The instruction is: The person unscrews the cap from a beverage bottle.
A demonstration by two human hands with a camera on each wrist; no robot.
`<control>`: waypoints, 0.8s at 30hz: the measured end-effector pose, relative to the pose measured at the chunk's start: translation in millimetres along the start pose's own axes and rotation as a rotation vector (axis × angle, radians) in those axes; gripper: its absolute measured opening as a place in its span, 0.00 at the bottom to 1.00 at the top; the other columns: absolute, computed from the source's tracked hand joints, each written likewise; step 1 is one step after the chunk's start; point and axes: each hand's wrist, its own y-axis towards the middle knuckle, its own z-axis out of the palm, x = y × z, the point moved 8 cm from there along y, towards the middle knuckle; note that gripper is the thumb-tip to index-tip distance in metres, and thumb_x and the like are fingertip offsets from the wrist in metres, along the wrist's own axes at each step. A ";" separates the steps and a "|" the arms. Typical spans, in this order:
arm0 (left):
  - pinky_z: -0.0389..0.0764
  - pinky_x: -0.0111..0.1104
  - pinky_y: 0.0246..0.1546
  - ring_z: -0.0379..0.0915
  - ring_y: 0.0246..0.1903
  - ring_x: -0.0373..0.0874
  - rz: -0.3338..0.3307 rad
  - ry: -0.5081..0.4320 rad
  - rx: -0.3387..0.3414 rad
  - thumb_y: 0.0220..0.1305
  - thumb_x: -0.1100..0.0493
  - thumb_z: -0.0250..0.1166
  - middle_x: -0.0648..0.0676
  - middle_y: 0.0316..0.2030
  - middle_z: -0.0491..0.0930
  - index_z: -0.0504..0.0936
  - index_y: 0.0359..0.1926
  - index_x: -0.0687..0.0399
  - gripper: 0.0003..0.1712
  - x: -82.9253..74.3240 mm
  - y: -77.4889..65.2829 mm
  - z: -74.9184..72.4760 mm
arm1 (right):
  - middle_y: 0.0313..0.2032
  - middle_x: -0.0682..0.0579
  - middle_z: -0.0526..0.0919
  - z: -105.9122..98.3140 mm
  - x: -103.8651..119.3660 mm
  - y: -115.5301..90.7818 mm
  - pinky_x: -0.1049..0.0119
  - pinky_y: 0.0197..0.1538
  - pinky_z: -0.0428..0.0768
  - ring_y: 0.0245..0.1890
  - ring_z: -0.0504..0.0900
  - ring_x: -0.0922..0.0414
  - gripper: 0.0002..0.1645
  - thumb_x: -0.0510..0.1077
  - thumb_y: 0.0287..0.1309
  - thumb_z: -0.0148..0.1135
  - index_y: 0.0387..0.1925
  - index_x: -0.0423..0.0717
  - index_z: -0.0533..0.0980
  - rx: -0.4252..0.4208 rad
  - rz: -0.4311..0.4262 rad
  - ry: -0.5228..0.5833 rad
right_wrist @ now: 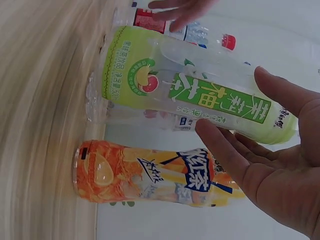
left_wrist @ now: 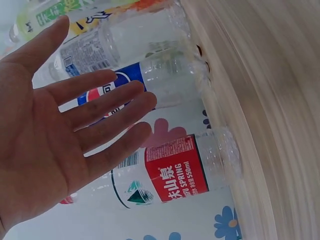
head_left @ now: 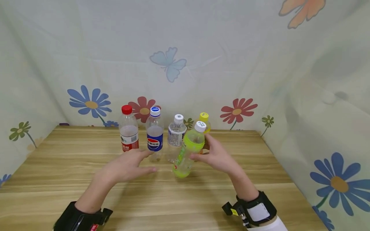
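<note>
My right hand (head_left: 216,155) grips a clear bottle with a green label and white cap (head_left: 189,150) between thumb and fingers. This bottle leans, its cap toward the right, in front of an orange-labelled tea bottle with a yellow cap (right_wrist: 155,172). My left hand (head_left: 124,166) holds nothing; its fingers (left_wrist: 107,110) are spread and extended. Close beyond it are a red-capped water bottle (head_left: 129,131) and a blue-labelled cola bottle (head_left: 155,131). A clear bottle with a white cap (head_left: 176,133) stands between the cola and the green-labelled bottle, which partly covers it.
The bottles are at the back half of a wood-grain table (head_left: 162,205). A pale curtain (head_left: 115,48) printed with flowers and butterflies hangs behind the table and along both sides. Each wrist wears a black strap (head_left: 257,208) with a small device.
</note>
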 end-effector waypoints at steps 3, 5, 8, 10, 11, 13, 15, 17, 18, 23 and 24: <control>0.71 0.48 0.55 0.70 0.61 0.50 0.007 -0.003 -0.014 0.57 0.25 0.60 0.51 0.60 0.73 0.73 0.66 0.48 0.45 -4.0 1.8 -1.1 | 0.55 0.54 0.75 4.8 -0.3 1.4 0.62 0.46 0.80 0.52 0.78 0.50 0.41 0.42 0.52 0.76 0.64 0.49 0.65 0.003 -0.006 0.022; 0.72 0.48 0.55 0.69 0.61 0.50 0.005 -0.003 -0.020 0.56 0.24 0.59 0.51 0.61 0.72 0.73 0.67 0.47 0.46 -6.3 2.5 -1.3 | 0.55 0.54 0.74 7.5 0.2 2.0 0.63 0.47 0.80 0.52 0.78 0.51 0.41 0.42 0.52 0.76 0.64 0.49 0.65 0.000 -0.002 0.029; 0.72 0.47 0.55 0.69 0.61 0.49 0.013 -0.007 -0.035 0.56 0.25 0.60 0.51 0.62 0.72 0.73 0.67 0.45 0.46 -10.6 3.7 -1.2 | 0.54 0.53 0.75 11.3 3.1 3.4 0.64 0.48 0.79 0.52 0.78 0.51 0.41 0.42 0.52 0.76 0.64 0.48 0.65 -0.002 -0.011 0.040; 0.73 0.46 0.54 0.70 0.61 0.49 0.027 -0.002 -0.049 0.56 0.26 0.61 0.51 0.62 0.72 0.72 0.67 0.44 0.44 -14.3 4.6 -1.1 | 0.54 0.53 0.75 14.1 5.2 4.0 0.63 0.48 0.79 0.52 0.79 0.51 0.41 0.42 0.51 0.76 0.64 0.48 0.65 -0.001 -0.021 0.052; 0.73 0.46 0.54 0.71 0.60 0.48 0.035 -0.004 -0.058 0.57 0.27 0.62 0.50 0.62 0.72 0.72 0.68 0.44 0.44 -16.1 5.1 -1.1 | 0.54 0.53 0.75 15.6 6.0 4.1 0.63 0.48 0.79 0.52 0.79 0.51 0.41 0.42 0.51 0.76 0.64 0.47 0.65 0.000 -0.024 0.053; 0.74 0.45 0.53 0.71 0.59 0.48 0.049 0.001 -0.077 0.57 0.28 0.63 0.50 0.62 0.72 0.71 0.68 0.44 0.43 -19.6 5.9 -1.3 | 0.55 0.53 0.75 18.6 7.1 4.2 0.63 0.48 0.79 0.51 0.79 0.51 0.41 0.41 0.52 0.76 0.65 0.47 0.65 0.005 -0.032 0.059; 0.74 0.45 0.53 0.71 0.60 0.48 0.065 0.007 -0.098 0.58 0.29 0.63 0.50 0.63 0.70 0.71 0.68 0.43 0.43 -23.0 6.5 -1.9 | 0.55 0.53 0.75 21.7 7.6 4.3 0.63 0.48 0.79 0.51 0.80 0.51 0.42 0.41 0.52 0.76 0.65 0.46 0.64 0.009 -0.038 0.066; 0.74 0.46 0.53 0.70 0.61 0.48 0.083 -0.002 -0.115 0.57 0.30 0.64 0.50 0.64 0.69 0.70 0.69 0.43 0.43 -26.0 6.7 -2.8 | 0.55 0.52 0.76 24.3 8.2 4.4 0.63 0.48 0.79 0.51 0.80 0.51 0.42 0.40 0.51 0.76 0.65 0.45 0.64 0.011 -0.047 0.076; 0.74 0.46 0.53 0.69 0.61 0.48 0.091 -0.004 -0.124 0.57 0.30 0.65 0.50 0.65 0.68 0.70 0.69 0.43 0.43 -27.2 6.9 -3.2 | 0.54 0.51 0.76 25.6 8.4 4.6 0.63 0.47 0.80 0.50 0.80 0.51 0.42 0.39 0.51 0.76 0.65 0.45 0.64 0.011 -0.054 0.084; 0.73 0.46 0.54 0.67 0.63 0.49 0.137 -0.041 -0.146 0.58 0.31 0.65 0.49 0.67 0.65 0.66 0.71 0.43 0.45 -32.0 7.8 -2.2 | 0.53 0.52 0.76 30.7 10.2 4.3 0.62 0.47 0.80 0.50 0.81 0.51 0.41 0.38 0.50 0.76 0.63 0.46 0.66 0.008 -0.076 0.111; 0.73 0.46 0.54 0.67 0.63 0.50 0.138 -0.050 -0.145 0.58 0.31 0.65 0.49 0.67 0.64 0.65 0.72 0.43 0.46 -32.0 7.3 -1.0 | 0.53 0.52 0.77 32.7 9.7 3.7 0.62 0.47 0.80 0.50 0.81 0.52 0.41 0.38 0.50 0.76 0.63 0.47 0.66 0.009 -0.072 0.110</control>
